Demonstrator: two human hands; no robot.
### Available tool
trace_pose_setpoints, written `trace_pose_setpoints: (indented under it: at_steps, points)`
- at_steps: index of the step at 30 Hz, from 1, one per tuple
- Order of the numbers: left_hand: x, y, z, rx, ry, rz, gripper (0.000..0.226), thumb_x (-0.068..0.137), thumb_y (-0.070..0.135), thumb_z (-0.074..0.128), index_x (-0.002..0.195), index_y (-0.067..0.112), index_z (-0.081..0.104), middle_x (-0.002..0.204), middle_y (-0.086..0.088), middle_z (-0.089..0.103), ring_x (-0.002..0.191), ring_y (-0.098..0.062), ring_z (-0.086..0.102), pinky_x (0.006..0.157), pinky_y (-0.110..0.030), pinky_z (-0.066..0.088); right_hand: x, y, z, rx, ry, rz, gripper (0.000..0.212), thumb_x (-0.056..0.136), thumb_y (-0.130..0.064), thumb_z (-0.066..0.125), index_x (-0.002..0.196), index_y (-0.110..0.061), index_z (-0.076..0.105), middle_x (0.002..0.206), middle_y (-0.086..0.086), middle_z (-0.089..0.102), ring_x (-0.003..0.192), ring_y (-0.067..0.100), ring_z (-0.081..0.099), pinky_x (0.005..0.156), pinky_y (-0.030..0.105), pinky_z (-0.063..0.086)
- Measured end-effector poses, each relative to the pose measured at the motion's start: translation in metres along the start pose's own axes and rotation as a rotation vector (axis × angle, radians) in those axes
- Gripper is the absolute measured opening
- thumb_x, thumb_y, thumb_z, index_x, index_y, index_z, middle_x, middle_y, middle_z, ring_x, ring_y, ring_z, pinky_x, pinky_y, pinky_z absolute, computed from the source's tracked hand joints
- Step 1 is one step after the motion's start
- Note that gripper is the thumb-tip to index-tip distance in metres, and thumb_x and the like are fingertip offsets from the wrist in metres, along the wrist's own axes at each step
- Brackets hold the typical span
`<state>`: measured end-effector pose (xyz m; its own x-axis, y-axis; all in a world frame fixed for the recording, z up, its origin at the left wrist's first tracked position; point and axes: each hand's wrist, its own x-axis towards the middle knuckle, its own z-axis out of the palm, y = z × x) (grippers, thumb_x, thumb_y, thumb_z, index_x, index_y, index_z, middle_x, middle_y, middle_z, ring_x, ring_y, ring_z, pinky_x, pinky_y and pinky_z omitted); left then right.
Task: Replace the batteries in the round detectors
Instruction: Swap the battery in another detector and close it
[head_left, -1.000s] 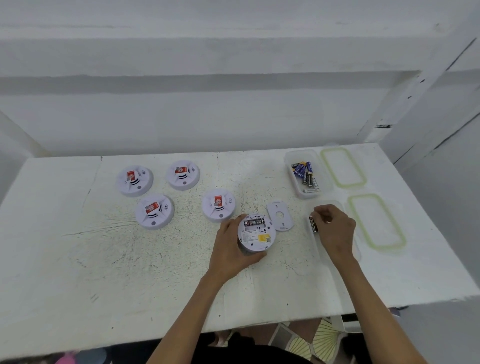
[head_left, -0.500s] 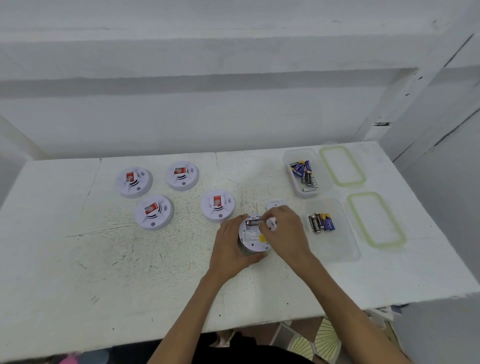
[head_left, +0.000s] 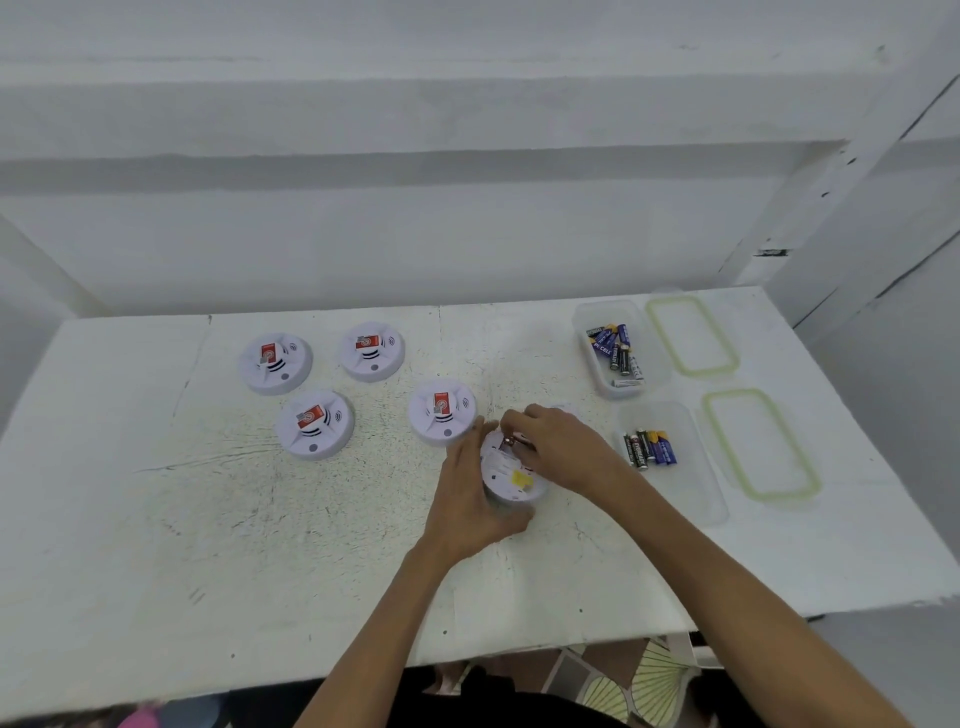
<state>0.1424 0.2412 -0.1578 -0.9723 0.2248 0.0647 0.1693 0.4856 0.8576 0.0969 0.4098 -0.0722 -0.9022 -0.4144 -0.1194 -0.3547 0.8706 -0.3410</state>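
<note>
1 view only: a wide-angle head camera looks forward and down across the white table (head_left: 208, 545) toward the wall (head_left: 467, 234) behind. It sits close: both forearms (head_left: 727, 597) enter from the bottom edge, left hand (head_left: 470, 504) and right hand (head_left: 563, 449) meeting on the detector (head_left: 511, 480) near centre.

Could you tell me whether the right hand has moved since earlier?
Yes: right hand went left, from the nearer battery tub to the held detector.

White detector (head_left: 500, 470), yellow sticker (head_left: 519, 477)
</note>
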Motion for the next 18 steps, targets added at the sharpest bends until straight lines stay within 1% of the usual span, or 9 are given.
trace_pose_setpoints:
  at_steps: [2,3,5,8,9,10,12,14,18]
  points:
    - [-0.002,0.001,0.001,0.011,0.010,-0.008,0.114,0.060,0.060,0.093,0.152,0.032,0.033,0.154,0.009,0.039,0.146,-0.008,0.035,0.123,-0.039,0.033,-0.004,0.003,0.001,0.005,0.017,0.021,0.022,0.098,-0.030,0.054,0.116,-0.017,0.056,0.094,0.007,0.057,0.085,0.025,0.055,0.065,0.033,0.041]
    - [-0.002,0.002,0.002,0.010,0.022,-0.008,0.112,0.061,0.062,0.093,0.151,0.034,0.032,0.152,0.008,0.040,0.144,-0.007,0.035,0.124,-0.038,0.032,-0.006,0.003,0.003,0.007,0.030,0.038,0.022,0.097,-0.030,0.055,0.114,-0.017,0.055,0.090,0.006,0.054,0.081,0.024,0.052,0.064,0.035,0.044]
    - [-0.003,0.005,0.003,0.002,0.043,-0.001,0.105,0.064,0.058,0.093,0.148,0.041,0.032,0.146,0.006,0.043,0.140,-0.008,0.036,0.123,-0.038,0.033,-0.010,0.003,0.009,0.019,0.050,0.082,0.021,0.093,-0.029,0.055,0.110,-0.017,0.054,0.082,0.004,0.049,0.074,0.024,0.050,0.062,0.038,0.048]
    - [-0.003,0.006,0.002,0.019,0.053,0.016,0.098,0.071,0.057,0.086,0.145,0.058,0.022,0.143,0.012,0.042,0.139,-0.008,0.040,0.120,-0.029,0.033,-0.010,0.000,0.017,0.033,0.077,0.125,0.024,0.091,-0.028,0.055,0.112,-0.017,0.053,0.078,0.003,0.046,0.068,0.024,0.048,0.057,0.038,0.047]
    - [-0.003,0.004,0.002,0.025,0.049,0.015,0.097,0.072,0.060,0.083,0.145,0.059,0.021,0.144,0.014,0.041,0.139,-0.008,0.040,0.120,-0.027,0.033,-0.010,-0.001,0.019,0.031,0.082,0.129,0.024,0.091,-0.028,0.055,0.112,-0.017,0.053,0.078,0.003,0.045,0.068,0.025,0.048,0.056,0.037,0.044]
    - [-0.004,0.003,0.003,0.029,0.044,0.014,0.095,0.072,0.061,0.081,0.146,0.055,0.023,0.144,0.014,0.040,0.139,-0.008,0.040,0.119,-0.025,0.032,-0.009,-0.001,0.020,0.023,0.087,0.132,0.023,0.091,-0.027,0.054,0.111,-0.016,0.053,0.078,0.003,0.045,0.068,0.026,0.049,0.055,0.035,0.041]
    - [-0.005,0.005,0.004,0.059,0.032,0.025,0.094,0.073,0.063,0.077,0.150,0.042,0.027,0.144,0.012,0.039,0.140,-0.008,0.037,0.118,-0.022,0.028,-0.008,-0.002,0.022,0.008,0.105,0.142,0.018,0.095,-0.026,0.051,0.108,-0.013,0.054,0.076,0.004,0.045,0.067,0.028,0.050,0.055,0.032,0.034]
    - [-0.004,0.006,0.004,0.089,0.028,0.044,0.095,0.074,0.065,0.074,0.151,0.038,0.027,0.146,0.008,0.040,0.139,-0.008,0.034,0.119,-0.024,0.026,-0.006,-0.003,0.023,0.014,0.119,0.143,0.018,0.098,-0.026,0.049,0.107,-0.012,0.055,0.075,0.004,0.044,0.065,0.027,0.048,0.054,0.031,0.030]
    - [-0.004,0.005,0.005,0.108,0.015,0.062,0.092,0.075,0.062,0.076,0.149,0.043,0.026,0.143,0.013,0.039,0.139,-0.010,0.037,0.120,-0.029,0.031,-0.005,-0.002,0.023,0.052,0.122,0.109,0.019,0.096,-0.026,0.049,0.110,-0.013,0.051,0.077,0.001,0.043,0.065,0.025,0.048,0.053,0.031,0.034]
